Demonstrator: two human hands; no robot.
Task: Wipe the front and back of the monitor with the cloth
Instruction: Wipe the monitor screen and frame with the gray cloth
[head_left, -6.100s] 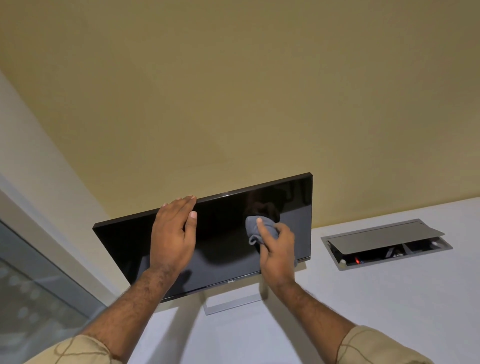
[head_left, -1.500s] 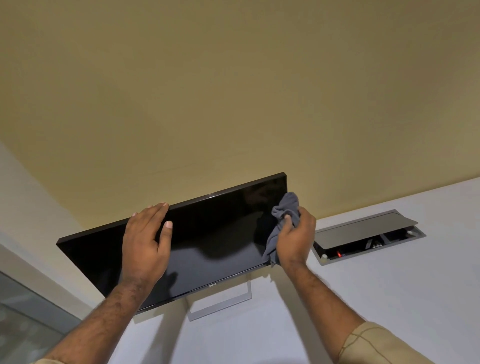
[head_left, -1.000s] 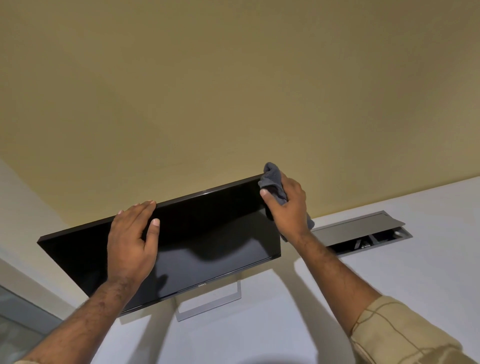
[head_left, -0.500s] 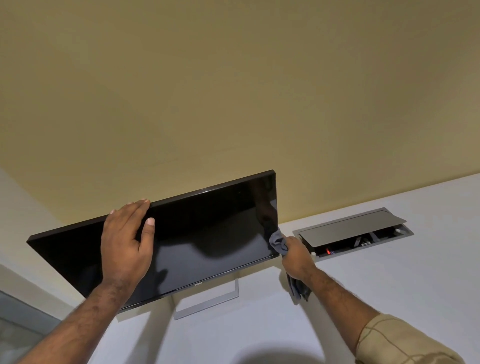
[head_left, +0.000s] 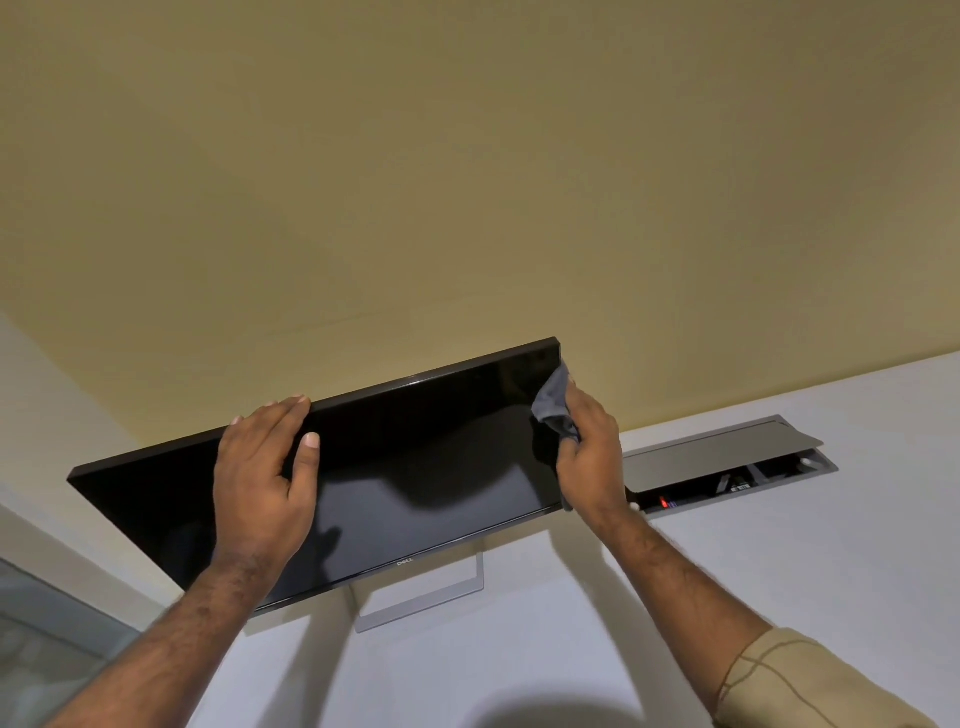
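**Cloth at the monitor's right edge**

The monitor (head_left: 415, 483) stands on a white desk (head_left: 779, 571), close to the desk's far edge, where it meets the tan wall (head_left: 467, 182). Its dark screen is blank, and its silver stand (head_left: 431, 597) shows below the bottom bezel.

The left hand (head_left: 262, 488) lies flat against the upper left part of the screen, fingers (head_left: 280, 415) reaching over the top edge and thumb spread on the glass; it steadies the panel with an open palm rather than a closed grasp.

The right hand (head_left: 589, 457) is clenched around a grey cloth (head_left: 555, 402), pressing it against the monitor's right edge near the upper right corner (a fold of cloth laps onto the front of the screen).

Just right of the monitor, a recessed cable box (head_left: 727, 467) sits in the desk with its grey lid propped partly open.
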